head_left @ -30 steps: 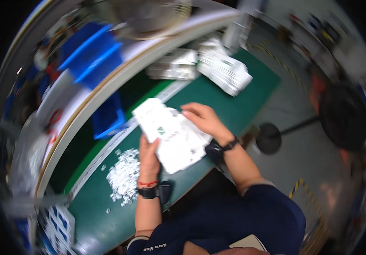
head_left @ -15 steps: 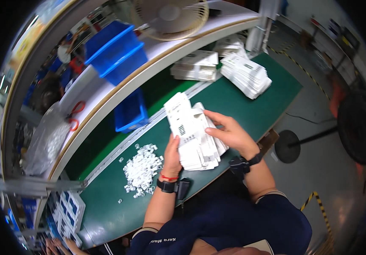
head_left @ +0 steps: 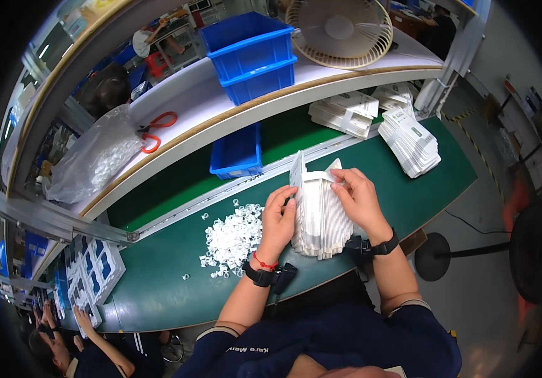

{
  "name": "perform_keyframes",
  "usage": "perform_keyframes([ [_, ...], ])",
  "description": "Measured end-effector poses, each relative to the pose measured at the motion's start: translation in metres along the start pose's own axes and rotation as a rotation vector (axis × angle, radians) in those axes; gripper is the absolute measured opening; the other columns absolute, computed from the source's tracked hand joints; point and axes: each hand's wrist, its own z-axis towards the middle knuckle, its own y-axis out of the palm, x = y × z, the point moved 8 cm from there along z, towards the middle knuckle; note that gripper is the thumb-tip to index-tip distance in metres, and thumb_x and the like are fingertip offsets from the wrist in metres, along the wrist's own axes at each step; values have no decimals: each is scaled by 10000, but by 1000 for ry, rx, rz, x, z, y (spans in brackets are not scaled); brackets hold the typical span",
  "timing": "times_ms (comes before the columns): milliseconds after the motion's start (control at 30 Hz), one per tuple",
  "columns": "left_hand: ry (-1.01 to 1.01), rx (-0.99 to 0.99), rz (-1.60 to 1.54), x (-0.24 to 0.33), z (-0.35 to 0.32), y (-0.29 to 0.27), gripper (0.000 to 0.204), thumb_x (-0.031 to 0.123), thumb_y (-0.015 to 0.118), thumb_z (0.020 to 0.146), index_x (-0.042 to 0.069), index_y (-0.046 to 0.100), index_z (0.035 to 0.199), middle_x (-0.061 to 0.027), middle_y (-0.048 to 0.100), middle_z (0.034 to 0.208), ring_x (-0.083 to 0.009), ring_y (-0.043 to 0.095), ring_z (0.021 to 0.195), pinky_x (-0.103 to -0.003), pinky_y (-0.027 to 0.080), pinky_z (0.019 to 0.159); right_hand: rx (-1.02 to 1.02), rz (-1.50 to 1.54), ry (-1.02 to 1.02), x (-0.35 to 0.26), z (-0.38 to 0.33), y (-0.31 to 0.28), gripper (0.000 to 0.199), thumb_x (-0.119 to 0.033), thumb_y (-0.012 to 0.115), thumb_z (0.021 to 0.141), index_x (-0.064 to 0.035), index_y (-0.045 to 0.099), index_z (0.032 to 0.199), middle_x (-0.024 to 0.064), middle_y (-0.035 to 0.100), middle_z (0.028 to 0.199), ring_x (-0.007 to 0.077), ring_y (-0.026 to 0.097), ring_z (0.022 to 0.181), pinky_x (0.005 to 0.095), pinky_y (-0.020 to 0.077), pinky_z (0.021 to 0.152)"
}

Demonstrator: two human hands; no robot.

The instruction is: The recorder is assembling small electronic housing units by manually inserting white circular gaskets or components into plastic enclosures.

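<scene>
Far left of the left fingers: a pale slotted tray (head_left: 96, 268), with a co-worker's hand (head_left: 84, 320) at it. Just left of the left fingers: a loose pile of small white ring-like pieces (head_left: 236, 233) on the green table (head_left: 170, 290). Beyond the left fingers, on the far side: a blue bin (head_left: 238, 151).

Left hand (head_left: 277, 220): fingers and thumb bent, set against the left face of the stack, holding it.

Stack of folded white cards (head_left: 322, 220): located between the fingers of both hands, its near end fanned toward the wearer. A white paper band (head_left: 316, 177) crosses its far end, between the two sets of fingertips. Assessment: light per sheet, moderate as a block; single leaves probably bend easily while the block is stiffer. Smooth faces may slide over one another, and corners would crease under hard pressure. Soundest hold: flat pressure on both outer faces, close to the band; the fanned end appears the least secure.

Right hand (head_left: 360, 198): thumb and fingertips narrow, at the band's right end. Whether they pinch band or card edges cannot be told.

Beyond the right fingertips: one banded stack (head_left: 346, 113); farther right, another fanned stack (head_left: 409, 143).
</scene>
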Motion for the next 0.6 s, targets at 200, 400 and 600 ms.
perform_keyframes([
  [200,248,-19,230,37,34,13,300,189,533,924,39,623,1168,-217,523,1255,-397,508,1134,-430,389,990,-154,-167,-90,0,26,15,206,-109,641,830,1,659,1004,137,594,844,272,600,799,355,481,717],
  [400,127,-138,390,28,50,33,266,176,578,895,41,655,1110,-226,510,1230,-382,495,1139,-420,385,994,-342,79,150,23,37,22,139,-121,645,841,2,624,902,78,595,860,159,566,761,289,465,683],
  [600,188,-27,306,15,51,21,115,135,661,825,49,635,897,-113,528,955,-267,509,912,-353,423,806,-467,112,164,30,42,39,111,-107,651,841,-2,618,856,25,586,772,86,504,671,253,432,603],
])
